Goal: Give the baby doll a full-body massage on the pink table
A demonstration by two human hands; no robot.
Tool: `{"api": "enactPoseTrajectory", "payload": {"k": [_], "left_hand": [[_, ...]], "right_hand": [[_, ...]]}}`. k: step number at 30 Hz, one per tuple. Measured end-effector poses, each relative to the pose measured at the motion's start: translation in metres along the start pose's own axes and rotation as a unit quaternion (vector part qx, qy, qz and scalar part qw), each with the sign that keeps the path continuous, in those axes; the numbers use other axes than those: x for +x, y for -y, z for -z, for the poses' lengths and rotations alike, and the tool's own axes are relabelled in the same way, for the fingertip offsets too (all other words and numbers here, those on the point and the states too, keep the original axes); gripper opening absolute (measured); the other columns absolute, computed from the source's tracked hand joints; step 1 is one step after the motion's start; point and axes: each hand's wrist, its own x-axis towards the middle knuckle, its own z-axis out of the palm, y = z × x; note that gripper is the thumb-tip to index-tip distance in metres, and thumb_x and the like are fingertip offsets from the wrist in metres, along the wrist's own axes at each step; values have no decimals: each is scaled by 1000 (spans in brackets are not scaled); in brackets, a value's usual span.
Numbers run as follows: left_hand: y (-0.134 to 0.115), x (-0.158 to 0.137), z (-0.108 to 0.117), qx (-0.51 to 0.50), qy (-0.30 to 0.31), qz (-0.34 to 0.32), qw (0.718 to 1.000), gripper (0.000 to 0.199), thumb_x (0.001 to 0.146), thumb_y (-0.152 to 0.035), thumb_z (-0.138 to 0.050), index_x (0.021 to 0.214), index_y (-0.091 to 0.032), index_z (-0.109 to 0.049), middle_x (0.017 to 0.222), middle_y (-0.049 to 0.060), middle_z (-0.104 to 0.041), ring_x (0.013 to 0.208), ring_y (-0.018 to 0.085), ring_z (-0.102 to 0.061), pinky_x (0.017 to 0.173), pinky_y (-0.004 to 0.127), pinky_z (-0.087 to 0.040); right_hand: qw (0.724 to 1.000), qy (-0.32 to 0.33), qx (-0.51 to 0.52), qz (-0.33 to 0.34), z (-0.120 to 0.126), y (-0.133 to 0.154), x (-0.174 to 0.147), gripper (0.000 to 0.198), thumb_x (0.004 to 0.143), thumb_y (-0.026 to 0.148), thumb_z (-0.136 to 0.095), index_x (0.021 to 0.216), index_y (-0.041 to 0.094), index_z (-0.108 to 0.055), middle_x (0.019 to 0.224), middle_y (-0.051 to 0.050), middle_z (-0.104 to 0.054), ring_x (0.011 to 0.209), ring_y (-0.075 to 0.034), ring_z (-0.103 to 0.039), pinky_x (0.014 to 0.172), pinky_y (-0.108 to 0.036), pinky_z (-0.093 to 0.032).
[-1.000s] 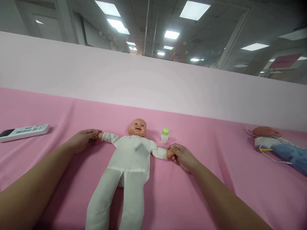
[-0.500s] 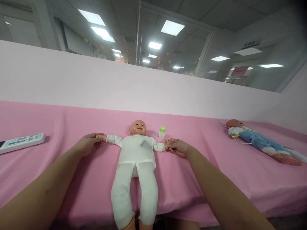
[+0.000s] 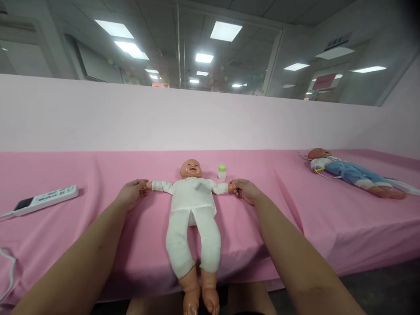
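Note:
A baby doll [image 3: 193, 197] with a white cloth body lies on its back on the pink sheet [image 3: 249, 245], arms stretched out sideways. Its feet hang past the front edge. My left hand [image 3: 133, 192] is closed around the doll's hand on the left of the picture. On the other side, my right hand [image 3: 246, 190] grips the doll's other hand between thumb and fingers. Just behind that outstretched arm stands a small clear bottle [image 3: 221, 173] with a green cap; neither hand touches it.
To the left lies a white handheld device [image 3: 49, 199] with a dark screen and a cable. A second doll [image 3: 351, 170] in blue trousers, with thin tubing, lies at the right. Behind the bed rises a pale wall [image 3: 131, 118] with a window above it.
The view has tilted down and shifted left, so the doll's feet and more of the device now show. Both hands still hold the doll's hands, its arms about as widely spread.

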Motion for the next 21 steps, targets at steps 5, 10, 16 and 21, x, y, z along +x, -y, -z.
{"api": "enactPoseTrajectory", "payload": {"k": [5, 10, 16, 21], "left_hand": [[-4, -7, -2, 0, -2, -2, 1000, 23, 77, -12, -76, 100, -10, -76, 93, 14, -76, 76, 19, -73, 68, 27, -63], [-7, -12, -2, -7, 0, 1, 1000, 25, 78, -12, -77, 103, -9, -77, 97, 14, -76, 77, 19, -73, 69, 28, -64], [-3, -7, -2, -15, 1, -10, 1000, 18, 80, -16, -78, 97, -9, -77, 93, 12, -75, 74, 17, -71, 66, 26, -63], [-1, -4, 0, -22, 2, -8, 1000, 21, 82, -13, -73, 102, -7, -76, 100, 15, -74, 78, 18, -72, 70, 27, -64]], "right_hand": [[998, 41, 44, -6, 5, 3, -3, 35, 72, 34, -91, 98, 18, -75, 88, -5, -68, 72, -14, -58, 65, -26, -50], [999, 31, 37, -6, 7, 1, -2, 35, 68, 36, -94, 90, 18, -74, 82, -4, -67, 66, -13, -55, 60, -26, -47], [999, -17, 33, 14, 3, -2, 2, 34, 75, 44, -89, 84, 18, -70, 72, -1, -62, 60, -10, -47, 56, -26, -42], [999, -6, 35, 5, 4, -2, 6, 26, 80, 38, -84, 79, 17, -70, 73, -2, -61, 61, -11, -49, 55, -25, -42]]}}
